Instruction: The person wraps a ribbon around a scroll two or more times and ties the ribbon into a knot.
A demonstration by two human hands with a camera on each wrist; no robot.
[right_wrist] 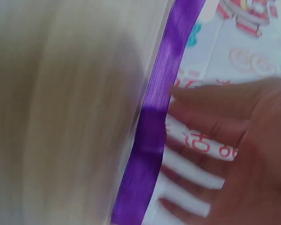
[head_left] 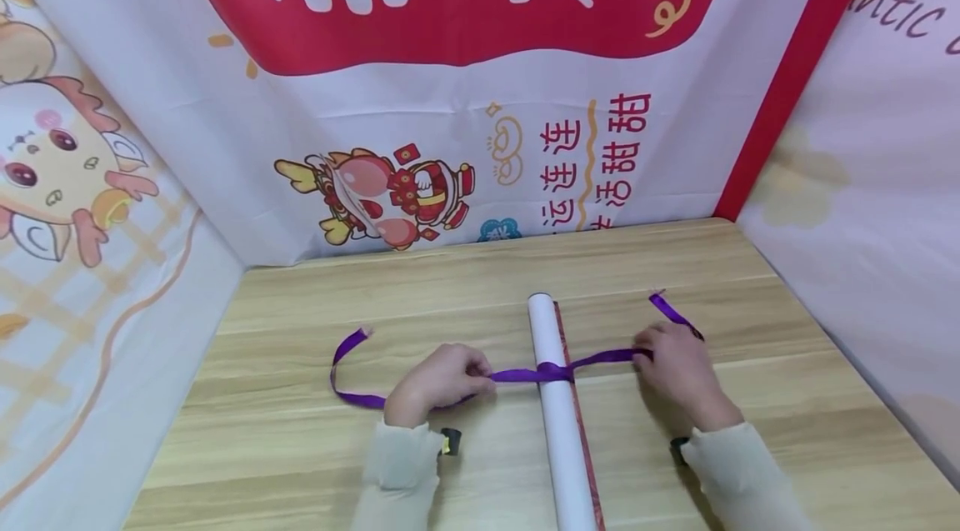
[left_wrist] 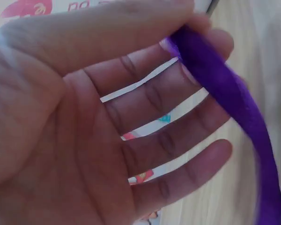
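Note:
A purple ribbon (head_left: 517, 375) is looped and crossed round a long white paper roll (head_left: 561, 431) with a reddish edge along its right side. To the left of the roll, my left hand (head_left: 442, 381) pinches the ribbon between thumb and index finger. In the left wrist view its other fingers spread behind the ribbon (left_wrist: 215, 75), which trails down from the pinch. On the right side, my right hand (head_left: 678, 364) has its fingers nearly straight, tips right at the edge of the ribbon (right_wrist: 152, 126); they are blurred in the right wrist view.
The roll lies on a wood-grain table (head_left: 285, 464). One ribbon tail (head_left: 341, 364) curves out left of the left hand; the other tail (head_left: 671, 310) extends beyond the right hand. Printed cloth (head_left: 420, 89) hangs behind the table, with cloth at both sides.

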